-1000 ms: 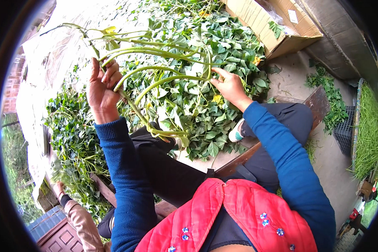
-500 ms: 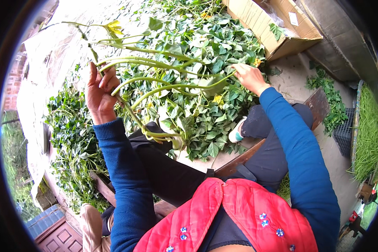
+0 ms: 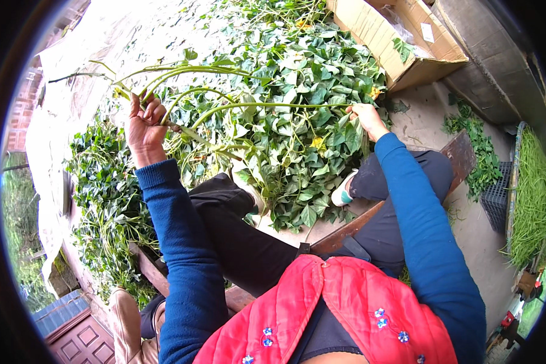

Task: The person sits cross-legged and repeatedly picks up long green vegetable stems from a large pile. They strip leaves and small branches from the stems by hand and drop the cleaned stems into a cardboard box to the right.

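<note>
A leafy green vine, which looks like sweet potato, is held up over a broad heap of picked vines and leaves (image 3: 309, 79). My left hand (image 3: 145, 127) is closed round its main stem, with several long leaf stalks fanning out to the right. Between the thumb and fingers of my right hand (image 3: 367, 120) is the far end of one long leaf stalk (image 3: 279, 105), drawn nearly straight across from the left hand. A leaf hangs just below the right fingers; whether it is on that stalk I cannot tell.
An open cardboard box (image 3: 400, 51) stands at the far right. Beyond my right arm are a dark plastic crate (image 3: 496, 197) and a tray of thin green stalks (image 3: 532, 194). I sit on a wooden bench (image 3: 346, 233). Another person's leg (image 3: 124, 321) shows at the lower left.
The vine has dropped a little and turned in my left hand. My right hand has moved slightly right and down, and the stalk between the hands is now straighter.
</note>
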`<action>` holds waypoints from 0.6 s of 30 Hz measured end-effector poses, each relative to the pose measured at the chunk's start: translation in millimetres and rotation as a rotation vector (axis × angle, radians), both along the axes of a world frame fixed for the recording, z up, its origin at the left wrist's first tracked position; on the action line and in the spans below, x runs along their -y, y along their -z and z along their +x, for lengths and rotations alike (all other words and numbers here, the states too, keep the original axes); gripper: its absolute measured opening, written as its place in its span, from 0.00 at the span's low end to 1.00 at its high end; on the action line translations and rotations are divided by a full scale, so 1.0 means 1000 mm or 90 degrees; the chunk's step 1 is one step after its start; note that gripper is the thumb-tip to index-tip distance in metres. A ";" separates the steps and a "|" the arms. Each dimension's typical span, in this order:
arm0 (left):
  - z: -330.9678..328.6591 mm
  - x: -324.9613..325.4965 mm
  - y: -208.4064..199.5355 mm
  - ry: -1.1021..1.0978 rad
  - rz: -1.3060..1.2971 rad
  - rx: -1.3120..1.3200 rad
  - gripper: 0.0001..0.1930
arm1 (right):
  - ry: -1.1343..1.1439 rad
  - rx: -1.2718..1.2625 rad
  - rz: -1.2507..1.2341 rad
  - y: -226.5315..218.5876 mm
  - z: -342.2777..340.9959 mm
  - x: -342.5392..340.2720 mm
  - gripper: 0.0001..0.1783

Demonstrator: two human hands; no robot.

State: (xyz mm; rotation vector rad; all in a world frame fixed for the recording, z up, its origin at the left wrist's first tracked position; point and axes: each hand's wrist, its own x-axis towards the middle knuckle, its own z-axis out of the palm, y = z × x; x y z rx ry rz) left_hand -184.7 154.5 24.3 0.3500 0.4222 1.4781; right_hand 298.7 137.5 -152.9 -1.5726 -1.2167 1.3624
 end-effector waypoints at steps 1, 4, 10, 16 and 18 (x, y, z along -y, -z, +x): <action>0.006 0.002 -0.003 -0.054 -0.041 -0.009 0.13 | 0.040 -0.028 -0.002 0.004 0.000 0.001 0.13; -0.015 -0.005 0.002 -0.077 -0.016 0.040 0.14 | 0.385 -0.125 -0.058 0.016 0.024 0.007 0.15; -0.002 0.005 -0.004 -0.068 -0.059 0.159 0.14 | -0.150 0.599 0.199 -0.021 -0.060 0.028 0.18; 0.029 0.003 -0.009 -0.006 -0.089 0.173 0.16 | 0.057 0.332 0.496 -0.064 -0.151 0.031 0.11; 0.030 0.003 -0.007 0.064 -0.086 0.200 0.16 | 0.158 0.240 0.465 -0.076 -0.161 0.023 0.11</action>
